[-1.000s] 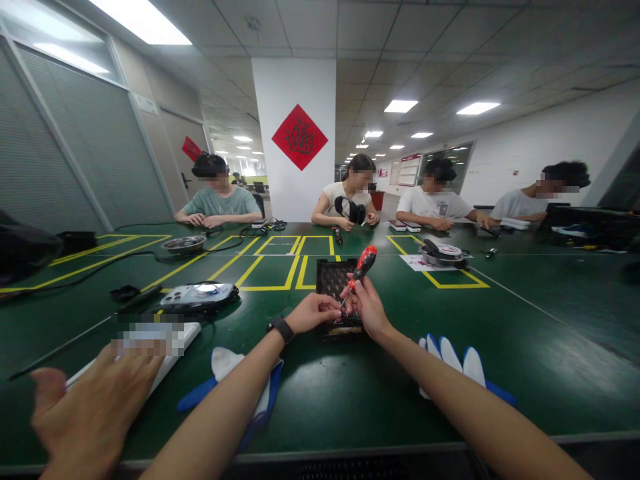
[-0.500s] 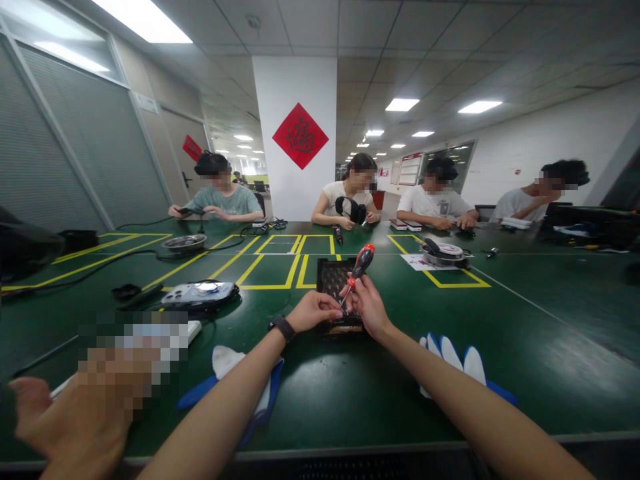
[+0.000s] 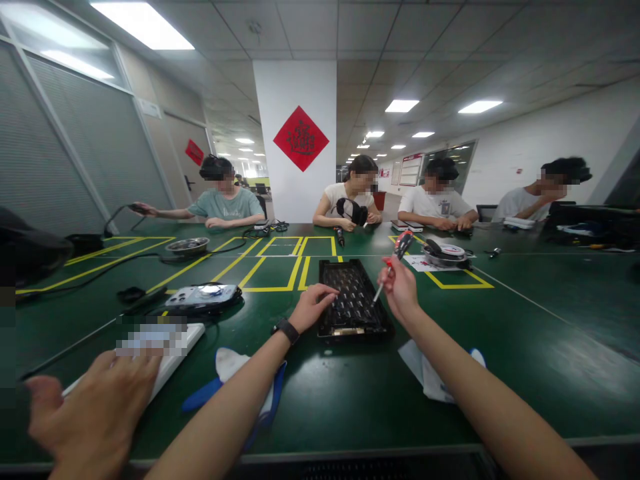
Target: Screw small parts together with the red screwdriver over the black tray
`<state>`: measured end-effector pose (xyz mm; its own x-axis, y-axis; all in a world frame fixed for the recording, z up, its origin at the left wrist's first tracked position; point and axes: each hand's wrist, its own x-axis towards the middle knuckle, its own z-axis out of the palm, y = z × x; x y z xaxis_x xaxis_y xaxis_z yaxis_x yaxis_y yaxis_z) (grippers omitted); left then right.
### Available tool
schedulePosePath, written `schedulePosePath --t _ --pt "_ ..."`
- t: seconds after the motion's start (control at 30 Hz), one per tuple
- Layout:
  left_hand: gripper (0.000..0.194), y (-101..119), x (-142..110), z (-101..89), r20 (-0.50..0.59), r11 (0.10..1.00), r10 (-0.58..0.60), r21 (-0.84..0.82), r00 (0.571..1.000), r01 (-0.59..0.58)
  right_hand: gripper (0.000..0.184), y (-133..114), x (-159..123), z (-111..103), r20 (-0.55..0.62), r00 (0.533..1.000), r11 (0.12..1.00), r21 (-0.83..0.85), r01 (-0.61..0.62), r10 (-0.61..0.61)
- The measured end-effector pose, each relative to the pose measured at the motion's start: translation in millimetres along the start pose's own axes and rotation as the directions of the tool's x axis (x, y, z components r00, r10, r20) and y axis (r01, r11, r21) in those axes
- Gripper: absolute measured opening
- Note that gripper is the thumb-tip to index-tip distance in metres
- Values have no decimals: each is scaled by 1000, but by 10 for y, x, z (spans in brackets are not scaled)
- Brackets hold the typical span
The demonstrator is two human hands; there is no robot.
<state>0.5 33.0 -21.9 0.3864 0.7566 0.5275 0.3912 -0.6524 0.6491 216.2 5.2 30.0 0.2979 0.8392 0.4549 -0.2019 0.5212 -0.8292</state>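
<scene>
A screwdriver [image 3: 403, 245] with a red and black handle is held in my right hand [image 3: 403, 293], its shaft slanting down to the left. Its tip is by the right side of a black tray-like case [image 3: 350, 331], which has rows of small shiny spots inside and lies flat on the table. My left hand [image 3: 314, 308], with a dark watch band on the wrist, is at the left rim of the case. Its thumb and fingertips are drawn together; whatever they may hold is too small to tell.
White-and-blue gloves [image 3: 234, 365] lie beside my left forearm, another glove [image 3: 440, 383] under my right. At left, another person's hand [image 3: 95, 407] rests on a white device [image 3: 180, 357]. Beyond are a phone [image 3: 205, 295], metal bowls [image 3: 187, 246] and several seated people.
My right hand has moved right and up with the screwdriver, away from my left hand. More of the case shows. Across the table, a person at left has stretched an arm sideways.
</scene>
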Motion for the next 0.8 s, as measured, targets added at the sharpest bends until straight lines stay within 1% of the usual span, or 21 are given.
schedulePosePath --t 0.03,0.07,0.1,0.13,0.17,0.2,0.23,0.27,0.37,0.47,0.57,0.6,0.63,0.67,0.7,0.73,0.77,0.8 --pt "28 -52 4 2 -56 996 -9 85 998 14 37 -6 92 -109 -72 996 980 -197 40 -55" --pt "29 -112 6 7 -92 986 -30 159 995 45 39 4 175 -220 -80 993 903 -426 44 -87" --pt "31 -176 7 14 -109 973 -63 217 992 85 40 29 245 -325 -42 996 771 -636 31 -74" --pt "34 -240 7 24 -114 958 -106 256 988 132 41 66 295 -417 14 1000 599 -801 8 5" --pt "37 -299 6 36 -105 944 -157 276 982 180 41 113 326 -493 43 994 418 -908 -5 105" --pt "39 -350 5 48 -86 934 -206 281 975 222 41 166 336 -548 49 979 270 -963 -6 196" --pt "40 -391 4 59 -61 927 -247 277 967 254 39 220 328 -584 39 967 184 -983 -8 251" --pt "41 -420 4 69 -38 924 -272 270 962 272 37 274 308 -603 24 959 130 -991 -13 284" --pt "40 -446 1 81 -5 927 -280 256 960 272 31 398 211 -589 -2 946 61 -998 -23 324" --pt "39 -419 -3 74 -3 929 -273 258 962 264 31 438 120 -543 -5 934 6 -1000 -7 357" --pt "39 -395 -8 68 -7 926 -280 263 960 272 33 383 51 -487 -4 931 -27 -1000 7 364" --pt "39 -394 -8 68 -10 925 -283 263 959 276 34 344 31 -460 -4 939 -42 -999 11 344" --pt "38 -397 -8 69 -13 924 -284 264 959 278 34 300 10 -425 6 955 -60 -998 25 298" --pt "38 -403 -7 71 -17 923 -284 265 959 278 33 253 -11 -382 35 972 -78 -995 54 234" --pt "38 -411 -6 72 -18 924 -281 265 959 276 32 208 -33 -331 95 983 -91 -990 110 154" --pt "38 -419 -5 73 -17 925 -277 264 961 271 29 170 -56 -276 184 978 -90 -977 193 96" --pt "38 -426 -5 74 -17 927 -273 264 962 268 26 142 -81 -220 283 955 -66 -955 289 86" --pt "38 -429 -5 74 -16 927 -272 263 962 266 23 128 -107 -166 375 919 -21 -925 380 122"
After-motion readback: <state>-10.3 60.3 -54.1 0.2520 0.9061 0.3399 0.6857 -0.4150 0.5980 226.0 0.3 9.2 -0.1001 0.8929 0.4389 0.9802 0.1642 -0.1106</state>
